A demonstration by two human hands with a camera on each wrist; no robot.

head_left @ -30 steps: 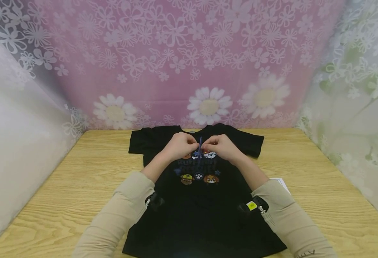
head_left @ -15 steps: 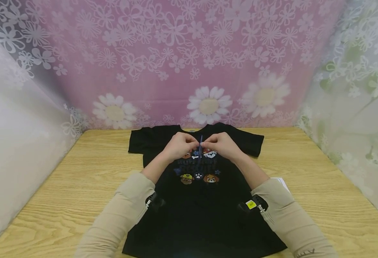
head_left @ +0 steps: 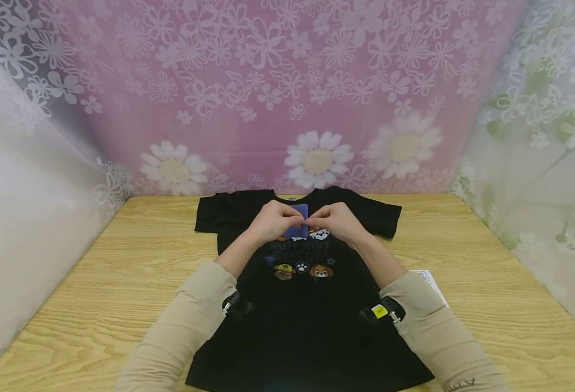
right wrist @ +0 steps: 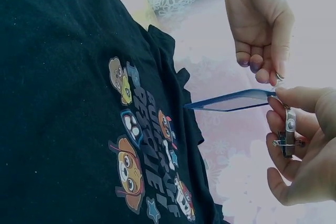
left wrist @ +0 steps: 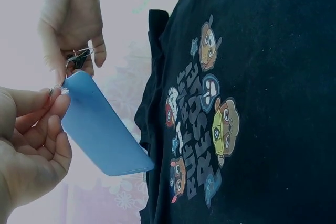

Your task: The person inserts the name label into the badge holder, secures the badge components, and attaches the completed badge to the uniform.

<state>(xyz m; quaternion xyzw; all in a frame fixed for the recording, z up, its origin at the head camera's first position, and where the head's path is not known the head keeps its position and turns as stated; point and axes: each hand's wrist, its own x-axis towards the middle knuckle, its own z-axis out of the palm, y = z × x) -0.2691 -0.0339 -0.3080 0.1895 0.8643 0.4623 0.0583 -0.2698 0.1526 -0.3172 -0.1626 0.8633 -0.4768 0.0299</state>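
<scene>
Over the chest of a black T-shirt (head_left: 302, 326) my two hands nearly meet. Between them hangs a blue badge holder (left wrist: 105, 129), its flat face turned partly to the head camera (head_left: 302, 211). My left hand (head_left: 276, 222) pinches the end of a small clear strap (left wrist: 64, 91) at the holder's top, thumb against forefinger. A metal badge clip (right wrist: 290, 129) with a round snap is held in the curled fingers of my right hand (head_left: 337, 222). Printed cartoon dogs (head_left: 283, 272) and lettering show on the shirt below.
The shirt lies face up on a wood-grain table (head_left: 150, 288), sleeves spread toward the back. White printed paper (head_left: 429, 282) sticks out beside my right sleeve. A pink flowered curtain (head_left: 248, 109) hangs behind, with pale cloth on both sides.
The badge holder has swung from edge-on to showing its broad blue face, mostly left of centre. Both hands have stayed nearly in place. Slightly more of the white paper shows.
</scene>
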